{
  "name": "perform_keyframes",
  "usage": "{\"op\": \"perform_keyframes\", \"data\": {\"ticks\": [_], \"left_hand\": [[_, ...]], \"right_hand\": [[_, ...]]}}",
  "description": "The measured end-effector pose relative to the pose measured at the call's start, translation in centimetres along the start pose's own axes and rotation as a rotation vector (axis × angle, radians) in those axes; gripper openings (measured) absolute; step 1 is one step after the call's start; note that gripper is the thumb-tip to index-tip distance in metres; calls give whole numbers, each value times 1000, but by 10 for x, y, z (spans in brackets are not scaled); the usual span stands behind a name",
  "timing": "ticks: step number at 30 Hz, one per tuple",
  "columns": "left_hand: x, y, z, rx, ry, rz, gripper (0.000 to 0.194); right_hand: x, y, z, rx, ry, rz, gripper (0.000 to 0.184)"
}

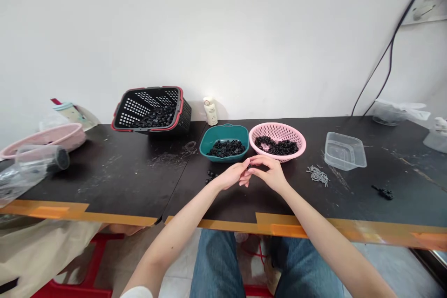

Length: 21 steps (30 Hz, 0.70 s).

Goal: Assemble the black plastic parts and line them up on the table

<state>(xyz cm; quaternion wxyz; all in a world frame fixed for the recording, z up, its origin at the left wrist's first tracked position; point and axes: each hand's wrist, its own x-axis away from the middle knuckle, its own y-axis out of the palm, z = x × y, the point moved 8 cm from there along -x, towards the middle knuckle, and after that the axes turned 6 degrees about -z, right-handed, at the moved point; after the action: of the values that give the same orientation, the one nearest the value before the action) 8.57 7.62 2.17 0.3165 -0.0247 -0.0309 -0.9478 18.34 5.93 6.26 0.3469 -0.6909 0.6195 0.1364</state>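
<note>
My left hand (233,175) and my right hand (270,172) meet over the front of the dark table, fingertips together. Between them is a small black part (249,166), pinched by both hands; its exact kind is too small to tell. Just behind my hands sit a teal basin (206,142) and a pink perforated basket (301,142). Each holds a heap of small black parts. A few loose black pieces (210,175) lie on the table beside my left hand. To the right of my right hand is a pile of thin grey pins (317,175).
A black basket with red trim (186,114) leans at back left, near a white bottle (210,111). A clear plastic container (345,151) and a black cluster (384,192) are on the right. Far left are a pink basin (66,135) and a plastic bag (24,179).
</note>
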Motion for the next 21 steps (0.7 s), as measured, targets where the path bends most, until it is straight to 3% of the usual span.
{"op": "perform_keyframes", "data": {"ticks": [6, 10, 14, 21], "left_hand": [[9, 1, 13, -92, -64, -149, 59], [5, -5, 7, -77, -138, -203, 55], [-1, -13, -6, -64, -161, -147, 54], [-10, -11, -18, 50, -33, 3, 53]], "right_hand": [[-1, 10, 1, -180, 60, -64, 21], [-2, 12, 0, -177, 53, -87, 20], [-2, 12, 6, -168, 81, -90, 17], [0, 9, 19, -184, 126, -43, 15]]}}
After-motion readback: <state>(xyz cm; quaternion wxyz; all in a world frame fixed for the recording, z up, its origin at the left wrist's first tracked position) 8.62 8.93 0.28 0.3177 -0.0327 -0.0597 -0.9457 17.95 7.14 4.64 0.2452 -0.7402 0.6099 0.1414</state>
